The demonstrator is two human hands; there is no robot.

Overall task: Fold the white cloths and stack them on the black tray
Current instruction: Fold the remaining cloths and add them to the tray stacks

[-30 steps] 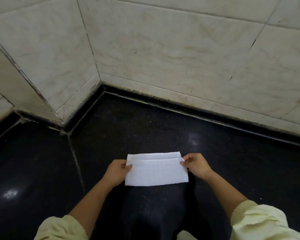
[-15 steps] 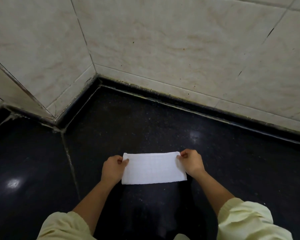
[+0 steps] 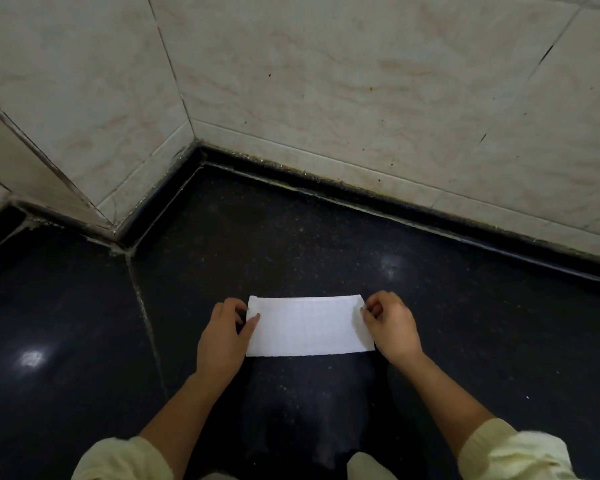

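Observation:
A white cloth (image 3: pixel 309 325), folded into a flat rectangle, lies on the dark speckled surface (image 3: pixel 291 244) in front of me. My left hand (image 3: pixel 222 337) pinches its left edge between thumb and fingers. My right hand (image 3: pixel 390 323) pinches the right edge near the upper corner, fingers curled. Both forearms reach in from below, with pale yellow sleeves at the frame's bottom. No black tray is in view.
Cream tiled walls (image 3: pixel 361 81) meet in a corner behind the cloth, with a dark raised border (image 3: pixel 395 202) along their base. A grout seam (image 3: pixel 146 313) runs down the surface left of my left hand. A dark shadowed patch lies between my forearms.
The upper strip of cloth that showed a second layer is now folded flush, leaving one even rectangle. Both hands stay at the cloth's ends; the view has tilted down slightly.

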